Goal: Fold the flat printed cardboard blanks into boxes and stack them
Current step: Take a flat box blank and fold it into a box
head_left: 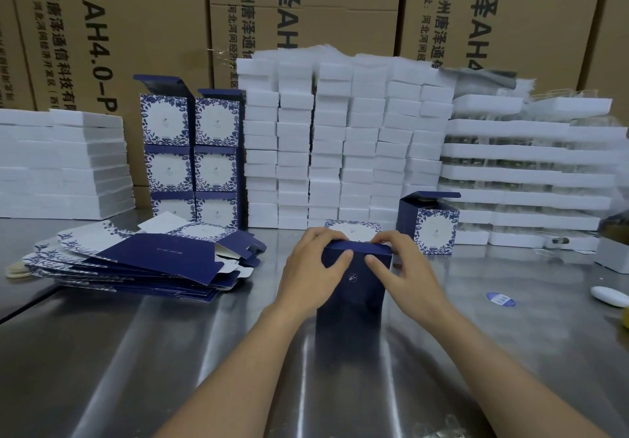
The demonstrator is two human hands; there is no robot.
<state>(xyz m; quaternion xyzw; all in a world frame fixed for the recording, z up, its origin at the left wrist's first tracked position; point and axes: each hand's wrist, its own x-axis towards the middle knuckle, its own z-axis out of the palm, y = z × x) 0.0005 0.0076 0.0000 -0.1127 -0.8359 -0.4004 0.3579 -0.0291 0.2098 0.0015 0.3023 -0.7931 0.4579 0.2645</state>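
Brown cartons [112, 28] behind read "唐泽AH4.0-P" and "沧州唐泽通信科技有限"

A metal table [136, 352] with a shiny surface fills the lower part of the frame. At the centre a dark blue box [354, 287] stands on it. At the left lies a loose pile of flat printed blanks [143, 260]. Behind it, in the upper left, folded boxes [190, 155] stand stacked in two columns. One open box [430, 224] stands right of centre. White foam blocks [340, 141] rise in columns at the back, a lower white stack [64, 161] is at the far left, and white trays [524, 172] are piled at the right. A small blue oval label [500, 299] and a white oval object [609, 296] lie at the right edge.
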